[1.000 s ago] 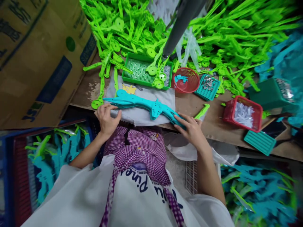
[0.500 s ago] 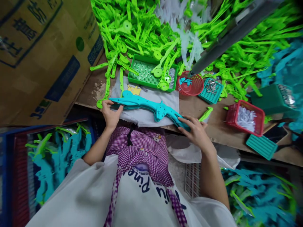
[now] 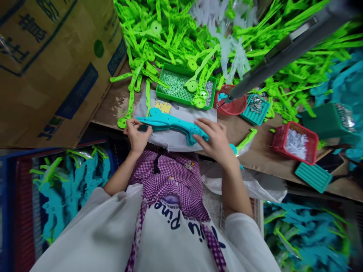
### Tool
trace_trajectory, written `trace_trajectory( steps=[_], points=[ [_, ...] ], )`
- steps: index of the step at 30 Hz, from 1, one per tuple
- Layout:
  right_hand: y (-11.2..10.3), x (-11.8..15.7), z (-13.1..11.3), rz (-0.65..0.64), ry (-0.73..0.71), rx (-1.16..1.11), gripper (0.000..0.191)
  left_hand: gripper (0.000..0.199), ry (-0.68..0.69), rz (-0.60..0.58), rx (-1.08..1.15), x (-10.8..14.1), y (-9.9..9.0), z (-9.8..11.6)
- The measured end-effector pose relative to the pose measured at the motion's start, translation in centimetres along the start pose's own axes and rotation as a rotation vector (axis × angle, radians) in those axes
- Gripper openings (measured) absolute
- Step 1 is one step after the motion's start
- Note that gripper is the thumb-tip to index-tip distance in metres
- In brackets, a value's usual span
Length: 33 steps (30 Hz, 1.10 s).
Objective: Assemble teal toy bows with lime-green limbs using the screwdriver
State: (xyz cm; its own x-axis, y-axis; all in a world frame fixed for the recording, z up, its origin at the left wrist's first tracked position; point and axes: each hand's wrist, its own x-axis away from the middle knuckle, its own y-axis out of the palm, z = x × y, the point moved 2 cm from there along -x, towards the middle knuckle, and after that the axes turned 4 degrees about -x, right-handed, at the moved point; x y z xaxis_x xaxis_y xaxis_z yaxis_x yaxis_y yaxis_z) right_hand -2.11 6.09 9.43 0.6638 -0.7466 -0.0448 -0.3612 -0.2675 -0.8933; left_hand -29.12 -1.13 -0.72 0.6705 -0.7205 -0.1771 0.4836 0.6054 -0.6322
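Looks like positioning step. Blue part (image 3: 171,121) on cloth (image 3: 171,144), along worktop (image 3: 256,154) front edge. Left hand (image 3: 136,136) at left tip, fingers apart; right hand (image 3: 217,142) over right half, clamped or resting, can't tell. Next move likely calls for steady two-ended support. Part long, curved, glossless.

The single camera sits on your head and faces forward and down. It looks past your shirt (image 3: 113,230) and apron (image 3: 172,177), which fill the near, lower part of the view. Your left hand (image 3: 137,138) and right hand (image 3: 217,142) show near mid-view, at close range. The table (image 3: 261,152) extends beyond them; a carton (image 3: 56,87) bounds the view at upper left.
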Motion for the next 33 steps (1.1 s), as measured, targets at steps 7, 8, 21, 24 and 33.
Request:
trace_trajectory(
  steps=[7, 8, 21, 24, 33],
  points=[
    [6.4, -10.5, -4.0, -0.167, -0.141, -0.187, 0.053, 0.041, 0.022, -0.036, -0.013, -0.6, -0.7, -0.1],
    [6.7, -10.9, -4.0, -0.186, -0.149, -0.206, 0.052, 0.04, 0.022, -0.043, -0.02, -0.6, -0.8, -0.1],
    [7.7, -10.5, -2.4, -0.207, -0.163, -0.35, 0.053, 0.053, -0.025, 0.066, -0.08, 0.3, -0.4, 0.5],
    [8.0, -10.3, -2.1, -0.185, -0.185, -0.387, 0.055, 0.052, 0.011, 0.087, -0.135, 0.5, -1.7, 0.8],
    [8.1, -9.8, -3.6, -0.161, -0.193, -0.138, 0.052, 0.033, 0.426, -0.267, -0.108, -4.6, -5.4, 2.5]
  ],
)
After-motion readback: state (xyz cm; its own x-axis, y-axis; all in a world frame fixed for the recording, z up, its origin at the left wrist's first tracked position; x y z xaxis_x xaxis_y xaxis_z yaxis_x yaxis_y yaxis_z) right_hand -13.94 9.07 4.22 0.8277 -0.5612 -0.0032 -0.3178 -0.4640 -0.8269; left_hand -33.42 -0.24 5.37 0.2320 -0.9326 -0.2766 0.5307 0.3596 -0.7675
